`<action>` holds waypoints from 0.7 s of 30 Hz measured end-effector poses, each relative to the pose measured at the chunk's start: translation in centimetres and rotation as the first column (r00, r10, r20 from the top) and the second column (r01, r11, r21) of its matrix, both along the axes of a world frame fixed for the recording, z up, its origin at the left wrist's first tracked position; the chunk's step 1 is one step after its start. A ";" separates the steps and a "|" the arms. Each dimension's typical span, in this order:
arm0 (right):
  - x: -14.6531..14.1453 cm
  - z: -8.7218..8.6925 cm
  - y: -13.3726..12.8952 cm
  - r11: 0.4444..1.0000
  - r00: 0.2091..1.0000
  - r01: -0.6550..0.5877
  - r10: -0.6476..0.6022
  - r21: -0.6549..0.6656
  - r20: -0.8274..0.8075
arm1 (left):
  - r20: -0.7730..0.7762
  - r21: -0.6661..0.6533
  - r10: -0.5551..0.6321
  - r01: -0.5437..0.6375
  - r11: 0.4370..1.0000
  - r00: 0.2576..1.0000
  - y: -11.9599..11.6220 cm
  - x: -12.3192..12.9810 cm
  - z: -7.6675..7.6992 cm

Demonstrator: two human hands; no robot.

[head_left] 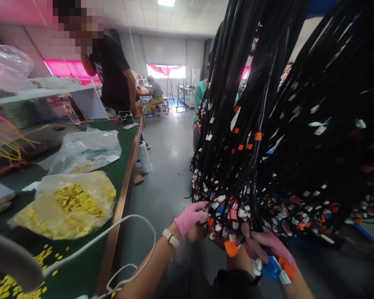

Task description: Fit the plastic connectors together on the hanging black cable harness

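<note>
My left hand (pixel 190 218), in a pink glove, pinches a thin dark wire end (pixel 207 206) with a bit of yellow on it, at the left edge of the hanging wire harnesses (pixel 258 91). Also gloved in pink, my right hand (pixel 272 245) closes round a harness branch lower down. About its fingers hang an orange connector (pixel 231 248), a blue connector (pixel 271 269) and white tags. Other cable ends with white, red and orange pieces crowd the space between both hands. The exact spot where my right fingers grip is partly hidden and blurred.
Left stands a green-topped bench (pixel 112 174) with a wooden edge. On it lie a bag of yellow pieces (pixel 77 203), loose yellow pieces (pixel 11 286) and a clear plastic bag (pixel 87 149). A white cable (pixel 124 220) loops past the edge. A person (pixel 114 74) stands beyond.
</note>
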State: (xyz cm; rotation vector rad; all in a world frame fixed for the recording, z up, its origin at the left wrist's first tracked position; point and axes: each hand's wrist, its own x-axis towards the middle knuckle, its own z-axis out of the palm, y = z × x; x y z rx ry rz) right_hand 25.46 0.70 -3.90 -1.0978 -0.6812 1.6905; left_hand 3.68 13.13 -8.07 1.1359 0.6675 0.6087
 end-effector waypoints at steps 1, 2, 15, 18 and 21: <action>-0.3 0.0 0.0 1.000 1.000 0.004 -0.004 -0.019 -0.006 | 0.016 -0.013 0.009 -0.008 1.000 1.000 -0.2 0.4 0.1; -0.6 -0.1 -0.1 0.999 1.000 0.012 -0.013 -0.034 -0.010 | 0.038 -0.039 0.018 -0.017 0.999 0.999 -0.5 0.8 0.2; 0.9 -1.2 1.6 0.988 0.954 0.050 -0.090 0.146 0.285 | 0.216 -0.574 0.157 -0.005 0.819 0.964 -1.1 0.5 3.0; -0.1 -0.2 2.1 0.978 0.887 0.093 -0.166 0.187 0.431 | 0.225 -0.613 0.212 -0.031 0.789 0.951 -1.9 1.3 3.3; -1.1 0.2 2.3 0.953 0.827 0.197 -0.287 0.229 0.483 | 0.229 -0.612 0.246 -0.058 0.789 0.942 -2.5 1.9 3.5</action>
